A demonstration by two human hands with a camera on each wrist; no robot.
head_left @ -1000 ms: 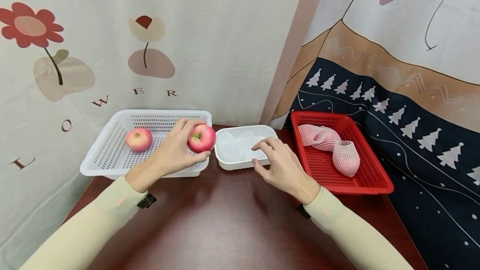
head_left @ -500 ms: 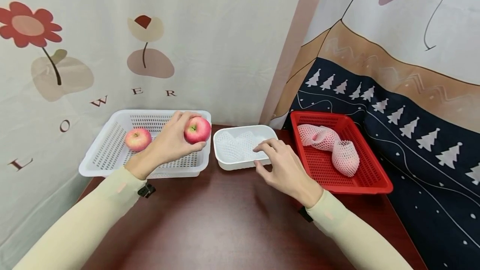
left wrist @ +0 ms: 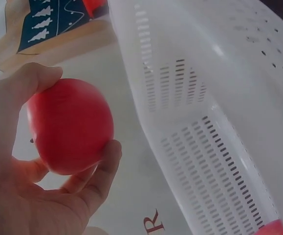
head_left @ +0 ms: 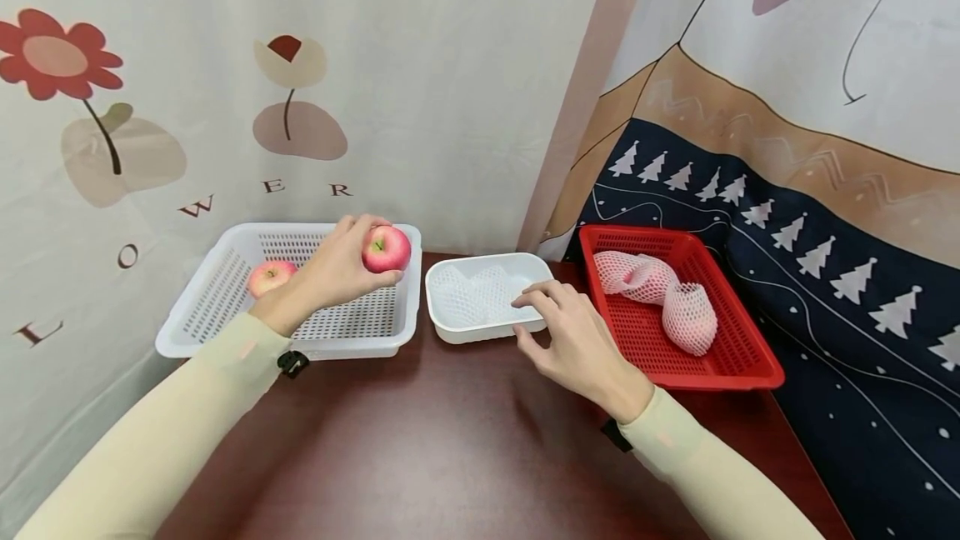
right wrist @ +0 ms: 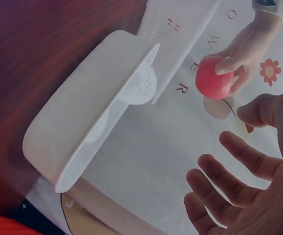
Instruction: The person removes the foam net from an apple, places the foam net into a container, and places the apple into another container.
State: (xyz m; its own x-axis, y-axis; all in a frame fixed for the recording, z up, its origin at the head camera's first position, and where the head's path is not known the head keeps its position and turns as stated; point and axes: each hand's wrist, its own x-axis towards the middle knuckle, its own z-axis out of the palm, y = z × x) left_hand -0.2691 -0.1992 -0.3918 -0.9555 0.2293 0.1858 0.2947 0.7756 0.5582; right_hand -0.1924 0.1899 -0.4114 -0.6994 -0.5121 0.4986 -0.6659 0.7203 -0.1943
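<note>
My left hand [head_left: 337, 263] grips a red apple [head_left: 386, 249] above the right part of a white perforated basket [head_left: 217, 319]. In the left wrist view, thumb and fingers wrap the sides of the apple [left wrist: 73, 126], and the basket lies beyond it. A second, paler apple [head_left: 271, 277] sits inside the basket, partly covered by my left forearm. My right hand [head_left: 577, 340] holds nothing; its relaxed fingers hover by the right end of a small white tub [head_left: 491, 332]. White foam netting [head_left: 468, 294] lies inside that tub.
A red basket [head_left: 637, 357] stands at the right with netted fruit [head_left: 690, 319] in it, pinkish under white foam nets. The brown table [head_left: 420, 440] runs in front. A printed curtain [head_left: 450, 107] hangs close behind the containers.
My left hand has carried the red apple leftward and slightly up, from between basket and tub to over the basket. The right hand has shifted slightly right and stays near the tub.
</note>
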